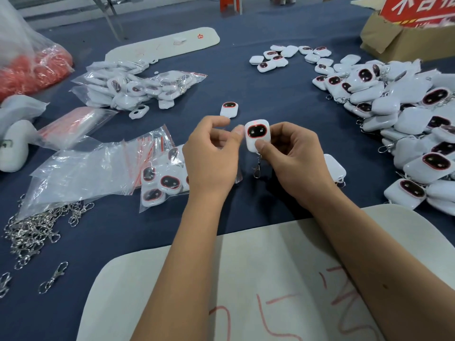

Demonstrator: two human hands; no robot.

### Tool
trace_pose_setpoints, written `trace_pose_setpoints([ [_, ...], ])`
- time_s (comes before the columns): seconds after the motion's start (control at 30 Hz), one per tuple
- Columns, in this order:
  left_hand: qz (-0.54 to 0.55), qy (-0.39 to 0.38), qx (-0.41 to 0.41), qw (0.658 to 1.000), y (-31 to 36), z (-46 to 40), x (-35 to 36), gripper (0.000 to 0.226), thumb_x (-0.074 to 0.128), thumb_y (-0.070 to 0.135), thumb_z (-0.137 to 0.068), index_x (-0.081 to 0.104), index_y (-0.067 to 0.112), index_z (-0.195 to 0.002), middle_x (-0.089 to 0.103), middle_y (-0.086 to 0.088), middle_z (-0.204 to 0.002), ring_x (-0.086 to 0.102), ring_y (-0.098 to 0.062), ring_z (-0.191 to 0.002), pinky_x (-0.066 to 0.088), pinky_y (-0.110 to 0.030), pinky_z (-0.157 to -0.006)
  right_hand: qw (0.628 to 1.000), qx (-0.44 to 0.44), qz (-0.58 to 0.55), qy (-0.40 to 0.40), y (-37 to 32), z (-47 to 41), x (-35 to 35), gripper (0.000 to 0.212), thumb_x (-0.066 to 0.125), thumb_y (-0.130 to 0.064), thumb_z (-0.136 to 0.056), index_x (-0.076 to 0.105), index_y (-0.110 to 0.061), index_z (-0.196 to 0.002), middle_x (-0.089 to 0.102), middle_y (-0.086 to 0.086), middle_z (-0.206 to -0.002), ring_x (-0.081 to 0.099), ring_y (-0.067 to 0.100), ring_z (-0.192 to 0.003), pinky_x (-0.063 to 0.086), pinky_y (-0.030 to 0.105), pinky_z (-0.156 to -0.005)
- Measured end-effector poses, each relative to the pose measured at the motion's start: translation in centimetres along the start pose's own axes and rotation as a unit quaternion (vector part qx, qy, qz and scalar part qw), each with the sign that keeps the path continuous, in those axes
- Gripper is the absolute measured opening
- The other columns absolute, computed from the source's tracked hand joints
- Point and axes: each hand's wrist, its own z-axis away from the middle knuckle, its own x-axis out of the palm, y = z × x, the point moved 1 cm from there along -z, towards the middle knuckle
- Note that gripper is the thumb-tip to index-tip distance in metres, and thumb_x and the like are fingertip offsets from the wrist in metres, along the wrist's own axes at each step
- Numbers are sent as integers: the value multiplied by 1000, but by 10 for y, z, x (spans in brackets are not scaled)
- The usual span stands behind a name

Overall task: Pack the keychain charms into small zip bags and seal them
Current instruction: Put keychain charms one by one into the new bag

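Fingers and thumb of the right hand (pixel 293 156) pinch a white charm (pixel 257 135) by its lower edge, holding it upright above the blue table (pixel 270 94) with its dark, red-rimmed face toward the camera and its metal clasp (pixel 257 168) dangling below. The left hand (pixel 211 156) sits just beside it, fingers curled, one fingertip touching the charm's left edge; whether it also pinches anything thin, such as film or a bag, cannot be told. No bag is around this charm, so for this piece the packing step looks not yet begun. A single loose charm (pixel 229 109) lies on the table just beyond the hands. To the left, partly hidden by the left wrist, a few bagged charms (pixel 160 180) lie in clear zip bags with red seal strips, and next to them a heap of empty zip bags (pixel 81 168). Farther back on the left rests a larger pile of bagged charms (pixel 133 87), which suggests a fair share is already packed. On the right, though, a big heap of unbagged charms (pixel 406 119) spreads along the table edge, with a smaller scatter (pixel 290 57) behind it, so much of the job appears to remain. Loose metal clasps (pixel 32 232) lie at the near left, and a pale board (pixel 221 279) with red marks sits under the forearms.
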Motion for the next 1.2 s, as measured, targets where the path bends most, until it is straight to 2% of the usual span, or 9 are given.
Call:
trace_pose_setpoints([
  [0.2,-91,91,8,992,0,-3,-9,9,65,11,-90,68,17,-96,67,9,-83,63,-6,-80,53,-29,-78,1000,16,-11,-2,2,0,0,2,71,-15,-98,73,-15,-96,77,0,-86,67,7,-74,57,29,-74],
  [0.3,-215,45,10,976,-1,-2,-7,15,75,22,-87,64,16,-96,67,-2,-98,63,-21,-92,49,-32,-81,999,19,-25,-1,3,-2,0,5,70,-14,-99,73,-16,-96,76,-3,-82,65,4,-69,54,22,-68],
  [0.43,-303,-2,1,953,1,1,-4,41,86,43,-78,61,16,-96,61,-2,-100,56,-21,-94,35,-26,-76,998,25,-50,5,5,-3,0,6,68,-15,-101,71,-16,-96,72,-9,-74,63,3,-63,50,17,-63],
  [0.6,-298,-6,-4,955,9,-3,-13,9,72,19,-86,69,13,-80,67,2,-78,64,-22,-83,51,-35,-75,995,39,-91,-27,4,-3,4,7,55,-19,-109,58,-14,-107,77,7,-86,77,23,-79,58,30,-57],
  [0.73,-308,-19,-24,951,11,-7,-22,15,62,7,-79,71,13,-69,68,0,-68,65,-22,-74,51,-31,-65,998,19,-48,-46,5,-2,3,11,53,-14,-108,63,-18,-111,71,3,-75,66,16,-63,52,29,-55],
  [0.87,-210,-87,-71,971,7,-11,-28,18,65,9,-87,71,12,-70,73,-5,-69,73,-28,-73,63,-44,-76,995,18,-44,-86,1,2,3,13,60,-13,-104,60,-17,-117,69,1,-71,57,13,-58,47,22,-58],
  [1.03,-192,-88,-42,977,11,-13,-35,19,67,10,-87,68,15,-70,72,-2,-65,74,-25,-69,62,-46,-78,994,2,-21,-105,-1,4,4,7,65,-10,-101,69,-10,-107,70,1,-66,56,11,-54,47,21,-58],
  [1.13,-191,-90,-15,977,18,-12,-35,20,70,11,-86,66,16,-67,70,-2,-63,72,-25,-66,62,-47,-74,993,-27,0,-117,-3,6,8,13,67,-11,-101,75,-13,-110,69,1,-66,57,14,-55,49,33,-62],
  [1.2,-201,-104,7,974,22,-12,-36,22,70,11,-85,66,16,-65,69,-1,-60,70,-23,-62,61,-44,-70,990,-45,-24,-133,-4,8,9,18,67,-10,-101,77,-13,-116,66,7,-68,53,30,-57,48,42,-60],
])
